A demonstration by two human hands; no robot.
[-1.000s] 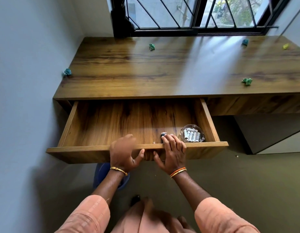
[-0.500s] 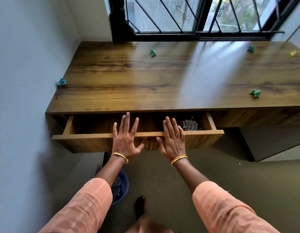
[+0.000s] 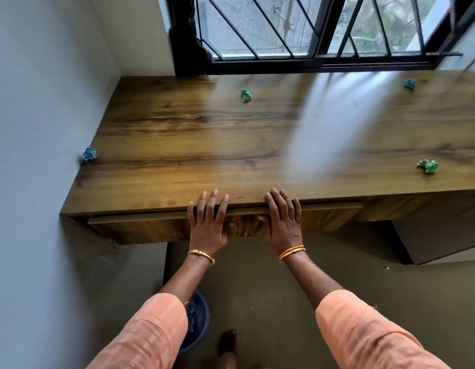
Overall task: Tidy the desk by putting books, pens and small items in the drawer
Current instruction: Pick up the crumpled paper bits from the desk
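Drawer [image 3: 151, 230]: sitting under the front edge of the worktop [image 3: 231, 145], pushed in to where only a thin strip of its top edge is showing; whether it is fully seated is hard to judge from this angle.

Risk: fingertips are overlapping the worktop lip, so a final shove could be pinching them between drawer front and worktop edge. Uneven pressure from the two palms could also be skewing the drawer on its runners.

Left hand [image 3: 207, 222]: fingers straight and spread, palm lying flat against the drawer front, holding nothing.

Right hand [image 3: 283, 222]: fingers straight and lying close together, palm pressing the drawer front beside the left, holding nothing.

Remaining on the worktop: crumpled paper balls, one at the left edge by the wall [image 3: 89, 154], one near the window [image 3: 246, 94], one at the right front [image 3: 427, 166], one at the far right [image 3: 409, 84]. Judged as small items not yet put away.
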